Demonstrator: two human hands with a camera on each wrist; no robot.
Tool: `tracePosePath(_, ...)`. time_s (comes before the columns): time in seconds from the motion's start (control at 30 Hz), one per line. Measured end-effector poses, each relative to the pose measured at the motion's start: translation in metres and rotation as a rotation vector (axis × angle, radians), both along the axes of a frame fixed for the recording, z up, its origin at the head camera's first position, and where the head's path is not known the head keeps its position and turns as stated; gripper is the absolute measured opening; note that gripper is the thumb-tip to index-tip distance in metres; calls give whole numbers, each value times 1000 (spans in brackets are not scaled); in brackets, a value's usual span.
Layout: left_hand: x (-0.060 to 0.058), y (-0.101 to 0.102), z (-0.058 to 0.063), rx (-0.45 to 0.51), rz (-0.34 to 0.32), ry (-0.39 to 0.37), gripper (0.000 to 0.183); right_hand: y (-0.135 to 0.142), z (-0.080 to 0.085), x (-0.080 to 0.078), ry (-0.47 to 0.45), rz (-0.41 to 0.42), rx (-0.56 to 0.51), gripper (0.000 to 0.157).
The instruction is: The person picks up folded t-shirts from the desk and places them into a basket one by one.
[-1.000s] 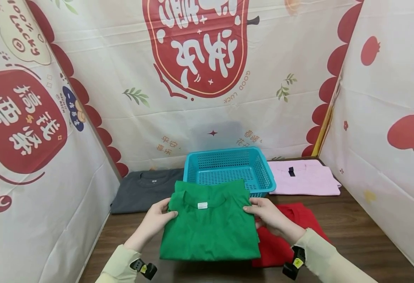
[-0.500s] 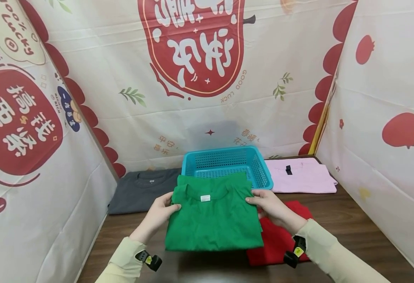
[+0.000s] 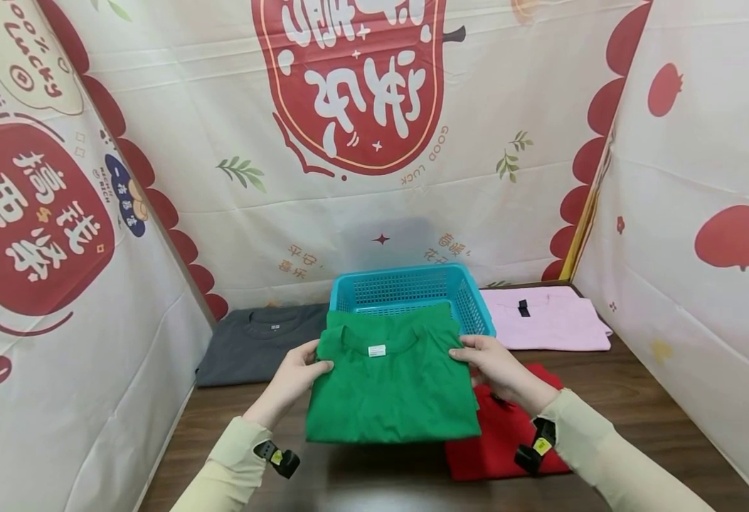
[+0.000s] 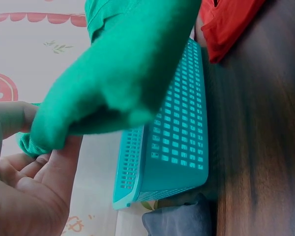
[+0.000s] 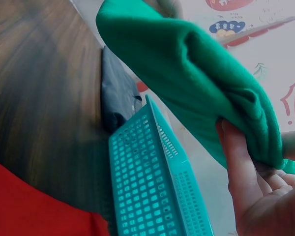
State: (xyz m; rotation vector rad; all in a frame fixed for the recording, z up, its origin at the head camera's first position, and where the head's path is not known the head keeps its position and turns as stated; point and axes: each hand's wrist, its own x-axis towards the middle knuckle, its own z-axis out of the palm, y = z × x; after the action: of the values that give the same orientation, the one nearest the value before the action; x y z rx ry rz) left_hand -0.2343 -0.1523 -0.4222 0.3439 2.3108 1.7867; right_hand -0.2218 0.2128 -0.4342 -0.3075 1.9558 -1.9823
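Observation:
A folded green T-shirt [image 3: 393, 398] with a white neck label is held up off the table between both hands. My left hand [image 3: 294, 377] pinches its left edge, thumb on top and fingers beneath. On the opposite edge my right hand [image 3: 496, 363] grips it the same way, as the right wrist view shows with the folded layers between thumb and fingers. The far part of the shirt overlaps the front of a blue plastic basket [image 3: 486, 316] in the head view. Both wrist views show the shirt raised above the level of the basket [image 4: 179, 123].
A folded dark grey T-shirt [image 3: 252, 355] lies left of the basket, a folded pink one [image 3: 553, 327] right of it. Nearer, a folded red garment [image 3: 496, 444] lies under my right forearm on the brown wooden table [image 3: 636, 427]. Printed cloth walls [image 3: 323, 206] enclose the back and sides.
Both hands have carried the green shirt forward and slightly right, so it now covers more of the basket's front. The other garments stay where they were.

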Motion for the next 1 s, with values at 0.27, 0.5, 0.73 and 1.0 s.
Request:
tracePosePath(0.27, -17, 3, -17, 14, 16, 12, 49, 7, 3, -7, -3, 15, -35, 50)
tracePosePath(0.5, -20, 12, -6, 4, 12, 23, 49, 13, 6, -12, -15, -21, -22, 57)
tracePosePath(0.73, -28, 16, -8, -15, 3, 52, 48, 15, 10, -16, -31, -71, -17, 59)
tracePosePath(1.0, -44, 27, 1, -21, 3, 102, 46, 19, 16, -27, -34, -119, -5, 61)
